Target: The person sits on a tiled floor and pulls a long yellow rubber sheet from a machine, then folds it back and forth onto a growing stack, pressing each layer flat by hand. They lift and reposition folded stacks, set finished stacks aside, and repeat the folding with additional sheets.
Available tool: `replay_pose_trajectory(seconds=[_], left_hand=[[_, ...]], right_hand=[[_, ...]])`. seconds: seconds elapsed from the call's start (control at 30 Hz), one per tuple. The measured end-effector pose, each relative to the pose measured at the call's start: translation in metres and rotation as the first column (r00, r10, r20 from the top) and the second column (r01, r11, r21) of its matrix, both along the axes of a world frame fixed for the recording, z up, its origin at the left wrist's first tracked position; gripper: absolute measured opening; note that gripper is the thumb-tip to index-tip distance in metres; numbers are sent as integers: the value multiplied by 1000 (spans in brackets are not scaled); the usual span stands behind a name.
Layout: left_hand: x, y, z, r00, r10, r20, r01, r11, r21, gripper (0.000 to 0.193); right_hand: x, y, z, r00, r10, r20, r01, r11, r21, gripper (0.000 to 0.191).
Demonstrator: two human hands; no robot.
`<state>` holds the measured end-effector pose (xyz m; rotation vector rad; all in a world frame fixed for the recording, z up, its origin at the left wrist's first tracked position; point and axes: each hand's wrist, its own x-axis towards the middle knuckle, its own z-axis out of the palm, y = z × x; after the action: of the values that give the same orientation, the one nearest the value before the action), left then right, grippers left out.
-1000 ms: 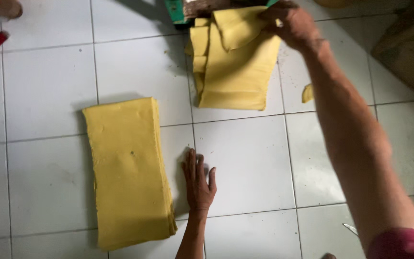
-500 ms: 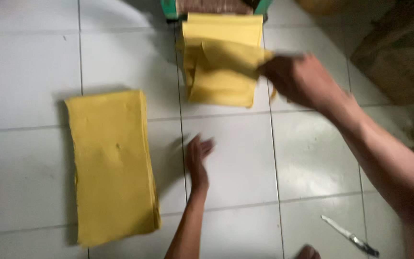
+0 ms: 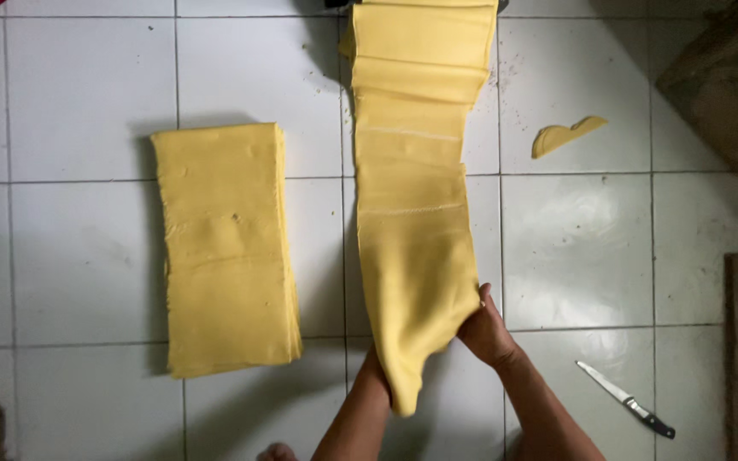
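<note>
So the big change: the long yellow sheet (image 3: 416, 213) that was bunched up in a crumpled heap far out ahead half a second ago is now drawn out flat, running from the top of the view straight back to the person's hands, with its near end drooping between the wrists. Seems like the pulling-out bit is basically done and the sheet is ready to be laid or folded. The right hand (image 3: 487, 329) is closed around the sheet's right edge, fingers curled over it; a moment ago it was reaching way out front. The left hand (image 3: 375, 367) has come off the floor and is now tucked under the sheet, so there's no telling how tight its grip is. Off to the left of the hands sits the folded yellow stack (image 3: 225, 249), same spot as before, just beside the sheet with a thin strip of white tile floor (image 3: 574, 248) between them. More open tile on the right. Smaller stuff there: a yellow scrap (image 3: 564, 137) far ahead-right, and a knife (image 3: 627, 399) near the right forearm, worth minding.
</note>
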<state>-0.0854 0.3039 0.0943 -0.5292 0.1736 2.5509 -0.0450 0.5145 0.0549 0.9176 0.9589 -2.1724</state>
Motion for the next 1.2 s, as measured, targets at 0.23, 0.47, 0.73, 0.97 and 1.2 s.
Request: replay_pose_trajectory(seconds=[0.23, 0.47, 0.73, 0.97, 1.2], left_hand=[[68, -59, 6, 987, -43, 153, 62, 990, -124, 72], [141, -95, -24, 915, -356, 189, 388, 649, -655, 51], [108, -129, 28, 766, -413, 493, 436, -229, -870, 31], [-38, -106, 38, 859, -509, -51, -224, -284, -932, 29], [-244, -81, 13, 833, -445, -329, -471, -260, -843, 52]], right_hand=[[64, -1, -2, 883, 466, -66, -428, 854, 297, 55], [76, 0, 54, 878, 478, -25, -431, 812, 393, 53], [43, 53, 79, 580, 724, 372, -661, 152, 734, 29], [-94, 45, 89, 549, 836, 24, 205, -162, 965, 34], [-293, -20, 90, 672, 547, -499, 397, 303, 867, 51]])
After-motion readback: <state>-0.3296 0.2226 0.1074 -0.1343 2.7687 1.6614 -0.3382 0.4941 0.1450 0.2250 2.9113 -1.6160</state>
